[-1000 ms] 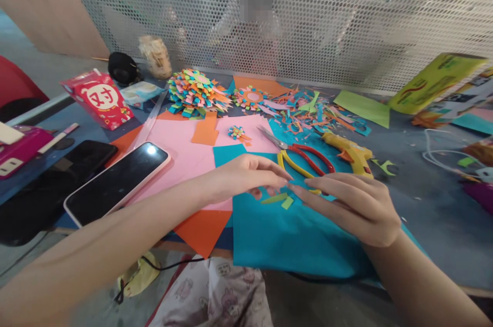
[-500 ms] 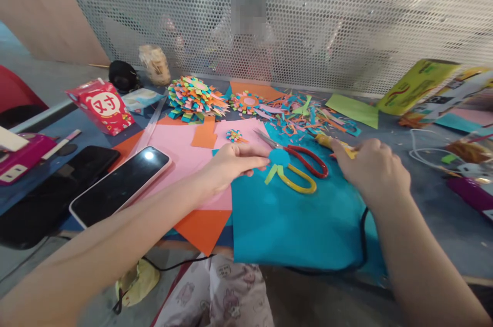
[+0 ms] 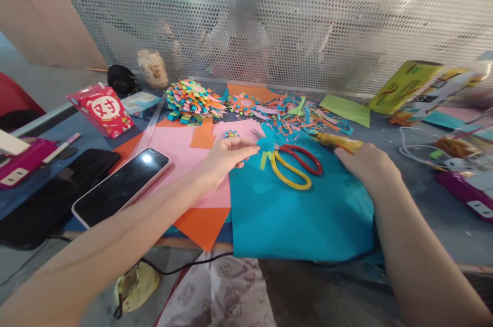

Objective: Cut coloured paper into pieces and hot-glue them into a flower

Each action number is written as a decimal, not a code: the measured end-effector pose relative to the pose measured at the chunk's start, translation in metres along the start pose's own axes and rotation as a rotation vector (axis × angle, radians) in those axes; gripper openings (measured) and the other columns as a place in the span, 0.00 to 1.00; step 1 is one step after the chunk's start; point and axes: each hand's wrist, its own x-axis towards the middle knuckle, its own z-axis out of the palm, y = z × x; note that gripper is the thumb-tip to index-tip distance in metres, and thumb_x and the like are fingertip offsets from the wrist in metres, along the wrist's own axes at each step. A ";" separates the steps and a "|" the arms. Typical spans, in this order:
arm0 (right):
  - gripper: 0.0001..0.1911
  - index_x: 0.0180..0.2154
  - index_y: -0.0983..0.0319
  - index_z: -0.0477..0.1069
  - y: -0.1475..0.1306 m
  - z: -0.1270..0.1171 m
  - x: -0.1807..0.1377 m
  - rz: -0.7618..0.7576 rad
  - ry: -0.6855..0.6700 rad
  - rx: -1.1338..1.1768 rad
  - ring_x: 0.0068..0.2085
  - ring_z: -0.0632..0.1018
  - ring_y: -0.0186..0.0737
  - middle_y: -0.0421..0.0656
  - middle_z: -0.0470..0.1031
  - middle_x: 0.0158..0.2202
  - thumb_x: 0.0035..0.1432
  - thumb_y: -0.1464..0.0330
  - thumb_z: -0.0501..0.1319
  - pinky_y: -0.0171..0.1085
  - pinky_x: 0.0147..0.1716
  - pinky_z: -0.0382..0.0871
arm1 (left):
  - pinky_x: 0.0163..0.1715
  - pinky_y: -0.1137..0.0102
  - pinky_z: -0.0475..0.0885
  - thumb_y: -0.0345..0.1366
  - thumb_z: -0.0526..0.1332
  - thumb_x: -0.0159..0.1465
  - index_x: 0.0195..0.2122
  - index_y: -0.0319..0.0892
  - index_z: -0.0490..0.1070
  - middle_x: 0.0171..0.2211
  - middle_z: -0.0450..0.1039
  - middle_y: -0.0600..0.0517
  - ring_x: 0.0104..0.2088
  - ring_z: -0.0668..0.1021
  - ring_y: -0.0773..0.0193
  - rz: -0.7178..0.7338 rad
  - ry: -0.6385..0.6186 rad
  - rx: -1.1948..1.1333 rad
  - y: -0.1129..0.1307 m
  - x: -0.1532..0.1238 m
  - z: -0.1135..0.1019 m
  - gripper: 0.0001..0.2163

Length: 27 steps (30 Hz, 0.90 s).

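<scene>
My left hand pinches a small blue paper disc with light green strips hanging from it. Just beyond the disc, scissors with one red and one yellow handle lie on a large blue sheet, their blades partly covered. On the right, my right hand is closed around the handle of a yellow glue gun, whose nozzle points left. The fingers on the handle are mostly hidden behind the hand. A tiny paper flower rests behind my left hand.
A large fringed paper flower, a flatter one and paper scraps lie at the back. Phone, black device and red packet are left; a yellow roll and purple power strip are right.
My right hand, with the glue gun, has shifted a little to the right and its wrist has turned. The left hand and paper disc moved slightly left and away; the view shifted slightly too.
</scene>
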 end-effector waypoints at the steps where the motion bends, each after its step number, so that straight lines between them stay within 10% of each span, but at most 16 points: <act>1: 0.31 0.49 0.71 0.69 0.000 -0.005 -0.003 0.022 0.005 -0.006 0.46 0.79 0.69 0.66 0.77 0.43 0.53 0.54 0.59 0.55 0.39 0.72 | 0.22 0.76 0.59 0.27 0.68 0.53 0.24 0.38 0.73 0.21 0.71 0.56 0.22 0.68 0.74 -0.002 0.002 -0.007 0.001 0.000 0.001 0.04; 6: 0.34 0.56 0.67 0.59 -0.002 -0.017 -0.023 -0.102 0.275 0.094 0.52 0.76 0.63 0.61 0.70 0.54 0.53 0.54 0.59 0.53 0.44 0.72 | 0.21 0.77 0.59 0.27 0.65 0.57 0.22 0.38 0.72 0.22 0.74 0.54 0.23 0.70 0.74 -0.003 0.020 -0.031 0.004 -0.001 0.002 0.07; 15: 0.18 0.45 0.58 0.58 -0.009 0.005 -0.048 -1.001 1.054 0.117 0.29 0.80 0.46 0.47 0.75 0.36 0.59 0.55 0.58 0.34 0.15 0.62 | 0.19 0.79 0.60 0.27 0.65 0.58 0.21 0.37 0.72 0.21 0.75 0.54 0.21 0.70 0.76 0.008 0.029 -0.043 0.000 0.006 -0.002 0.08; 27: 0.12 0.44 0.60 0.61 -0.014 0.000 -0.057 -1.093 1.168 0.042 0.26 0.79 0.39 0.45 0.77 0.35 0.64 0.59 0.55 0.32 0.12 0.62 | 0.21 0.78 0.62 0.33 0.68 0.54 0.24 0.39 0.74 0.25 0.77 0.53 0.24 0.73 0.74 0.057 0.003 -0.031 -0.006 0.010 -0.009 0.05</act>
